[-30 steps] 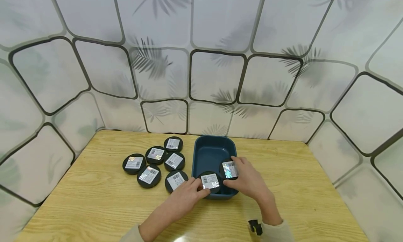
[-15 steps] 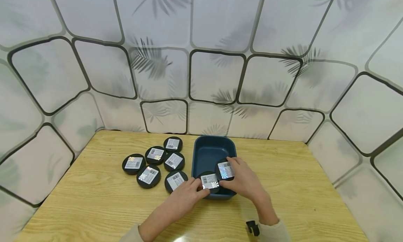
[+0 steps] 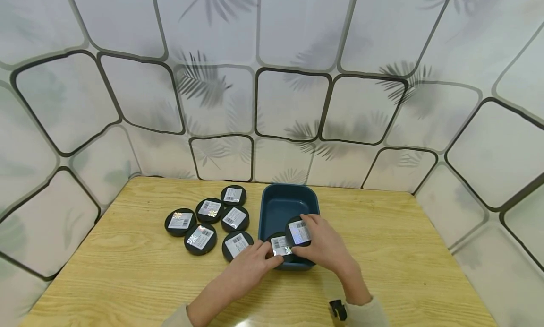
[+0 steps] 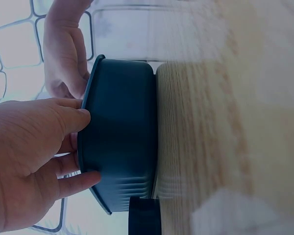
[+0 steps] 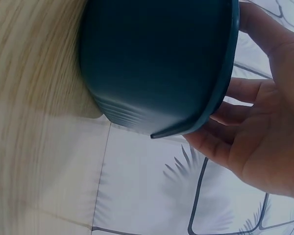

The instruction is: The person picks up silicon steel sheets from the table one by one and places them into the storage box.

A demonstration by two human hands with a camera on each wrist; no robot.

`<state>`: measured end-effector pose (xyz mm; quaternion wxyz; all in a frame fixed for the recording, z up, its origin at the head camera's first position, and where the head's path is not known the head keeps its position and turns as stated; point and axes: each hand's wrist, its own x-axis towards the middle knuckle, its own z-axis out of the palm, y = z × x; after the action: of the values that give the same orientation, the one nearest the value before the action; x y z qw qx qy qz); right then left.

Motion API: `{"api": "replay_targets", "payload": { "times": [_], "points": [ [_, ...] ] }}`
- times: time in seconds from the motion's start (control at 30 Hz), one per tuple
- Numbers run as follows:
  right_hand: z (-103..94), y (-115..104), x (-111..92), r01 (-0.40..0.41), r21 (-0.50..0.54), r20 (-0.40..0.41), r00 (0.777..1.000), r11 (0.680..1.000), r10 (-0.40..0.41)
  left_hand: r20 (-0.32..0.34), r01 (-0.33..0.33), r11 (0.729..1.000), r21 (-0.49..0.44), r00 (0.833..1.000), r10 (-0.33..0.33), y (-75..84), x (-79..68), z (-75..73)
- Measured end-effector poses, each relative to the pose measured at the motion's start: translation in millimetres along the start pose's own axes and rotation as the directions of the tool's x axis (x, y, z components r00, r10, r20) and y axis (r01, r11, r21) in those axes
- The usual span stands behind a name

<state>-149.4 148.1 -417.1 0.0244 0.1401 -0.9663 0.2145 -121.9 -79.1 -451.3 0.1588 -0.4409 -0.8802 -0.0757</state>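
Observation:
In the head view my right hand grips a flat black round case with a white barcode label, fingers at its far edge and thumb at its near edge. It is held over the right part of a dark blue bin. A second black round case sits at the bin's front left, partly overlapped by the first. My left hand holds this one at its left and near edges. In the left wrist view that hand's fingers straddle the bin's rim. The bin wall hides both cases in the wrist views.
Left of the bin, several more black round cases lie label up on the wooden table. One of them lies close to the left hand. A patterned curtain surrounds the table.
My right hand has moved left with its case, which now overlaps the other case. That other case has shifted slightly left. The left hand has barely moved.

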Motion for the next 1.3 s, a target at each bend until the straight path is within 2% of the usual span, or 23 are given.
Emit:
{"api": "replay_targets", "payload": {
  "times": [0.2,0.7,1.17,1.3],
  "points": [
    [4.7,-0.9,0.9,0.022,0.003,0.013,1.000,1.000,-0.022,-0.003,0.000,1.000,0.001,1.000,0.000,-0.4,-0.2,0.8],
    [10.8,-0.2,3.4,0.010,0.069,0.046,0.999,0.998,-0.013,0.002,-0.002,1.000,0.009,1.000,0.002,-0.2,-0.3,-0.2],
    [14.4,1.0,2.9,0.011,0.227,0.102,0.994,0.974,-0.035,-0.006,-0.002,1.000,0.012,1.000,0.003,-0.3,-0.6,0.7],
    [14.8,0.9,3.1,0.013,0.240,0.106,0.994,0.971,-0.040,-0.018,-0.006,1.000,0.023,1.000,0.006,-0.2,-1.1,0.6]
  ]
}}
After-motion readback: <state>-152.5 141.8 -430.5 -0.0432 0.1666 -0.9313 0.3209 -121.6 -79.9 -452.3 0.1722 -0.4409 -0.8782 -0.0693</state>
